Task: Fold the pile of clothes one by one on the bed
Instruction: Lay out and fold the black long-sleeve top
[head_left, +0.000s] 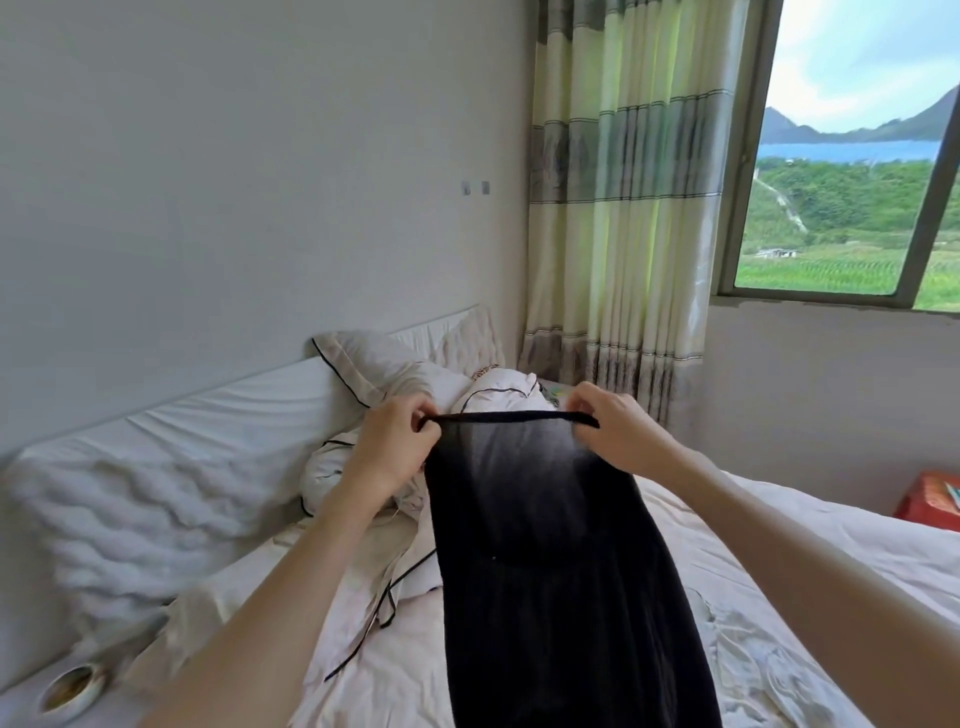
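- Black garment (550, 545): long, dark, thin enough at its top band to let light through. You hold it lifted in front of you, top edge level and taut, so the rest hangs straight and its creases drop out before folding. Its lower part runs down out of view, so you cannot tell whether the hem reaches the bed.
- Left hand (387, 447): your fingers and thumb pinch the left end of the band. The grip sits at the corner, which keeps the edge stretched to full width.
- Right hand (613, 423): it pinches the right end of the same band, fingers curled over the hem. The two hands are level and well apart, so the cloth hangs square.
- Bed (779, 530): pale, rumpled sheet beneath and beside the garment; this looks like the surface where the piece will be laid flat.
- White piped clothes (374, 597): a crumpled heap with dark edging, left of the hanging garment and partly behind it, probably the unfolded pile.
- Pillows (374, 364): propped at the headboard, beyond your hands.
- Curtain (623, 208): striped, drawn to the left of the window (841, 156).
- Red box (930, 501): at the right edge, past the bed.
- Small bowl (70, 688): lower left; its contents are too blurred to name.
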